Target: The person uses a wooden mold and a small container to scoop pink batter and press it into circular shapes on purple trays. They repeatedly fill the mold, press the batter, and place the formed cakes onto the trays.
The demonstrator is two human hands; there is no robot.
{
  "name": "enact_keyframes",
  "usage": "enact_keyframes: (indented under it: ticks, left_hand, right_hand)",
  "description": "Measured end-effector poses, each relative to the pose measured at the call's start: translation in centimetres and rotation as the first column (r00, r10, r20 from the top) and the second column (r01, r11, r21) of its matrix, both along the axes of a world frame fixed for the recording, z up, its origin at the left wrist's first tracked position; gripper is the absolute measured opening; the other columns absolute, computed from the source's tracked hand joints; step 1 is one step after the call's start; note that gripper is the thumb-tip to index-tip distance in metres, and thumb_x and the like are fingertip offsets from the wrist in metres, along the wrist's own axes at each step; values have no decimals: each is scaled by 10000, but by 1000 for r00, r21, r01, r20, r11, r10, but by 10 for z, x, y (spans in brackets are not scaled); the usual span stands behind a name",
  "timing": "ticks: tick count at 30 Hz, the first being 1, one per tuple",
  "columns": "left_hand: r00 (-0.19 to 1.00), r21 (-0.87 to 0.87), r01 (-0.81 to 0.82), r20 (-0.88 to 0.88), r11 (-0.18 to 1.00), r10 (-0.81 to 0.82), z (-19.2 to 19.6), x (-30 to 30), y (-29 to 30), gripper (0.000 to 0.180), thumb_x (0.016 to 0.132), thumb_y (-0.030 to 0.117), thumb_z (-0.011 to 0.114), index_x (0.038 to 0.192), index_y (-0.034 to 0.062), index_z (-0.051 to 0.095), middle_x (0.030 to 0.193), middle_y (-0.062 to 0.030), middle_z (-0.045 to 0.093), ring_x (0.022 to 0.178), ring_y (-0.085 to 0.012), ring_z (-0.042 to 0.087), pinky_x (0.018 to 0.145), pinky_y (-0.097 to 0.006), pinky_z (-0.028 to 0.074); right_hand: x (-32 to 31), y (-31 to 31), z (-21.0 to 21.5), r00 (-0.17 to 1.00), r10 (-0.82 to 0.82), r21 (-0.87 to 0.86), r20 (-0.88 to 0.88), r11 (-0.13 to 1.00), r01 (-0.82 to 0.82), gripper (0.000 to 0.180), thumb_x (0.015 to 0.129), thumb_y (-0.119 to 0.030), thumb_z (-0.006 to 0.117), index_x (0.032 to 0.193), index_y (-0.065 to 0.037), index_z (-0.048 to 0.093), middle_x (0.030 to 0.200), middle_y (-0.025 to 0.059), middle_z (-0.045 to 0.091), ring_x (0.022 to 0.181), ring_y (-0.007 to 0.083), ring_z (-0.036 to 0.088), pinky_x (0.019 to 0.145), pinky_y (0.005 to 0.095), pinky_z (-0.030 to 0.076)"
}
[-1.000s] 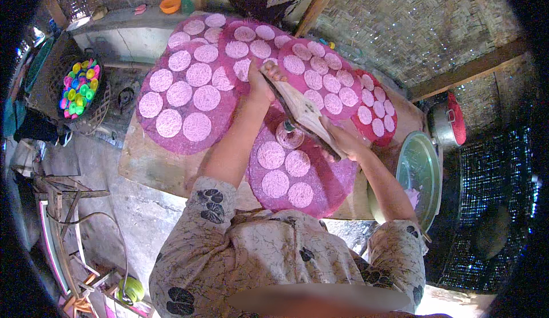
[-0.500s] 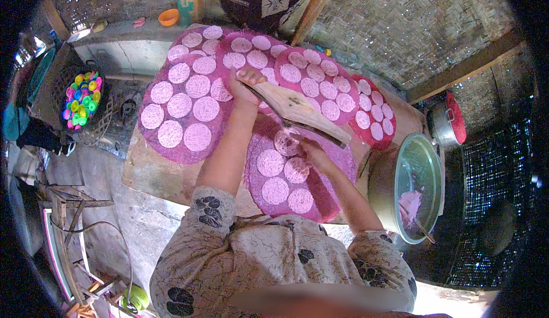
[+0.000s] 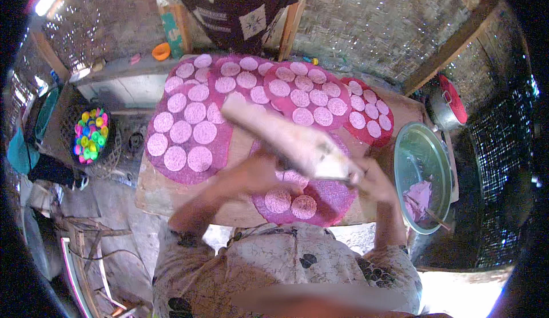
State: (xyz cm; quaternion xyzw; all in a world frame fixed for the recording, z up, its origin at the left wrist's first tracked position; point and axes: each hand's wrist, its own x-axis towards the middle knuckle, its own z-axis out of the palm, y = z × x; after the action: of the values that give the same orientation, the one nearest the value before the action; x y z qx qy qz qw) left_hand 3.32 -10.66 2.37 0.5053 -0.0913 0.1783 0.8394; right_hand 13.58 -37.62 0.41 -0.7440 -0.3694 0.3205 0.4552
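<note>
A pale wooden board (image 3: 291, 138), blurred by motion, hangs slantwise above the table in front of me. At its right, lower end my right hand (image 3: 372, 182) is closed round the wood. My left hand (image 3: 266, 172) is low beside the board's underside, smeared, with its fingers mostly hidden; I cannot make out its hold. Below both hands lies a round magenta mesh sheet (image 3: 337, 204) carrying several pink lacy discs (image 3: 303, 206), partly covered by the board and the left hand. More pink discs (image 3: 194, 112) cover the magenta sheets (image 3: 220, 146) behind.
A large translucent green tub (image 3: 398, 164) with pink batter and a stick stands right of the wooden table (image 3: 160, 195). Behind it is a metal pot (image 3: 446, 109) with a red cover. At left sits a basket of colourful plastic pieces (image 3: 90, 138). An orange bowl (image 3: 161, 51) rests on the back ledge.
The board has swung lower and to the right. My right hand has moved from beside the discs to the board's right end; my left hand has left the upper end and come down nearer me.
</note>
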Motion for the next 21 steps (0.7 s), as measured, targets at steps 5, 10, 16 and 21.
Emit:
enact_keyframes:
  ticks: [5, 10, 16, 21]
  left_hand:
    - [983, 320, 162, -131, 934, -125, -30, -54, -35, 586, 866, 612, 506, 1129, 94, 579, 1005, -107, 654, 935, -232, 627, 847, -395, 502]
    - [965, 550, 259, -178, 794, -192, -38, -67, -56, 547, 847, 551, 549, 1141, 92, 589, 1015, -113, 665, 947, -237, 638, 846, -397, 507]
    - [928, 748, 358, -216, 559, -305, -23, -55, -77, 511, 823, 478, 601, 1156, 90, 601, 1026, -121, 677, 960, -242, 650, 846, -400, 513]
    - [868, 824, 445, -300, 352, -396, 13, -43, -84, 491, 804, 417, 645, 1168, 88, 610, 1035, -128, 688, 972, -246, 660, 845, -403, 518]
  right_hand:
    - [-46, -1, -24, 974, 195, -51, 114, 980, -191, 400, 961, -383, 582, 1014, 7, 655, 771, 123, 646, 726, 141, 611, 657, 362, 494]
    - [-25, -12, -87, 972, 89, -146, 217, 988, -57, 489, 987, -431, 487, 820, 17, 591, 717, 209, 587, 626, 236, 596, 599, 399, 452]
    - [-45, 11, 1, 542, -152, 344, 827, 898, -273, 480, 964, -481, 479, 1207, -79, 576, 1026, 178, 595, 848, 400, 595, 773, 504, 466]
    - [-142, 12, 110, 505, 310, -43, 806, 881, -472, 451, 916, -203, 549, 1356, -140, 474, 1150, 187, 568, 815, 355, 639, 660, 426, 538]
